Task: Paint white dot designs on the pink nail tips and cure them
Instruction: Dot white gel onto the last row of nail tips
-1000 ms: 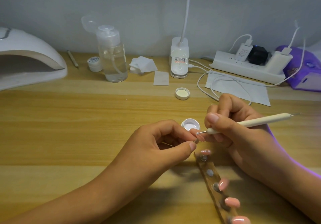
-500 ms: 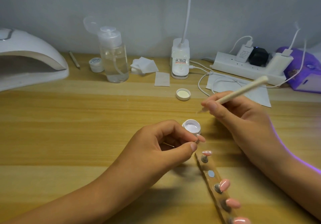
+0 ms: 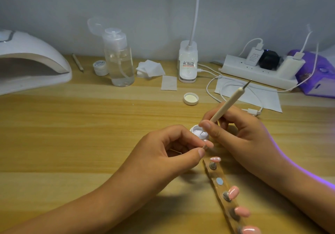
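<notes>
My right hand (image 3: 241, 134) grips a cream dotting pen (image 3: 227, 105) like a pencil, its lower metal tip dipped in the small open pot of white gel (image 3: 198, 132). My left hand (image 3: 163, 154) pinches one pink nail tip (image 3: 208, 144) between thumb and forefinger, just in front of the pot. A wooden holder strip (image 3: 220, 188) runs toward the near right edge and carries several pink nail tips (image 3: 233, 192) on its mounts; one mount shows a bare blue pad.
A white curing lamp (image 3: 30, 61) stands at the far left. Along the back are a clear pump bottle (image 3: 119, 59), a small white jar (image 3: 99, 67), cotton pads (image 3: 150, 68), a desk lamp base (image 3: 187, 63), a power strip (image 3: 259, 70) with cables, and the pot's lid (image 3: 190, 98).
My right hand lifted the pen away from the held nail tip, swung it upright and brought its tip down into the white gel pot. My left hand kept still.
</notes>
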{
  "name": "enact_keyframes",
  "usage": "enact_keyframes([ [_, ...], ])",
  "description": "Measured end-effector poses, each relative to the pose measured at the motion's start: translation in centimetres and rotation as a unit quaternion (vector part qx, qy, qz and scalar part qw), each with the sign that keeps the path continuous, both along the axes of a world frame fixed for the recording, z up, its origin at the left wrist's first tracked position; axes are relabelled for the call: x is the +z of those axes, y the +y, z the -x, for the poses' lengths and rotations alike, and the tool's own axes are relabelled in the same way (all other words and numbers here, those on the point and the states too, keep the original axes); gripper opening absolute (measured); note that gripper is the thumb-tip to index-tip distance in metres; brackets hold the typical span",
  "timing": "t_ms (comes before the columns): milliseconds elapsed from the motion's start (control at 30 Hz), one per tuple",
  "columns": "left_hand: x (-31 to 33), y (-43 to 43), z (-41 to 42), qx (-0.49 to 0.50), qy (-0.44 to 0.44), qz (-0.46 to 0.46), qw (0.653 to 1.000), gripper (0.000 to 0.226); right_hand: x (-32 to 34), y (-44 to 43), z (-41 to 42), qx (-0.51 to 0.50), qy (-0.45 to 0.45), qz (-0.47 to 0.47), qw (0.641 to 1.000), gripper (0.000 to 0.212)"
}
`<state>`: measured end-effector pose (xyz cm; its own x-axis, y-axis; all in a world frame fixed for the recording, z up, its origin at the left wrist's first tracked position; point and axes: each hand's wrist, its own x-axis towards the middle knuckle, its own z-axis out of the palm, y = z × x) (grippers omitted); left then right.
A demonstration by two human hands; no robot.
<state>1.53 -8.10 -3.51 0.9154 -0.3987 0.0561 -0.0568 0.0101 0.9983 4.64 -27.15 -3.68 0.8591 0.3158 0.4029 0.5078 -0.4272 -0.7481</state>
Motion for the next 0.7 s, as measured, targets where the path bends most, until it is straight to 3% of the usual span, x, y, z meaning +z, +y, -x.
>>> enact_keyframes([
  [167,0.0,0.0,-0.1,0.005,0.004,-0.001,1.000,0.010,0.2,0.1,0.1,-0.008,0.007,-0.008,1.000,0.014],
  [300,0.0,-0.1,0.0,0.005,0.008,0.008,1.000,0.009,0.4,0.0,0.4,-0.024,0.026,-0.123,0.992,0.014],
  [467,0.0,-0.1,0.0,0.005,0.020,0.014,1.000,0.008,0.7,-0.6,0.5,0.007,0.109,-0.298,0.948,0.017],
  [567,0.0,-0.1,-0.1,0.006,0.019,0.010,1.000,0.008,0.8,-0.4,0.7,0.064,0.177,-0.334,0.923,0.016],
  [700,0.0,0.0,0.0,0.003,0.016,0.015,1.000,0.007,1.1,0.3,1.2,0.103,0.203,-0.361,0.904,0.021],
])
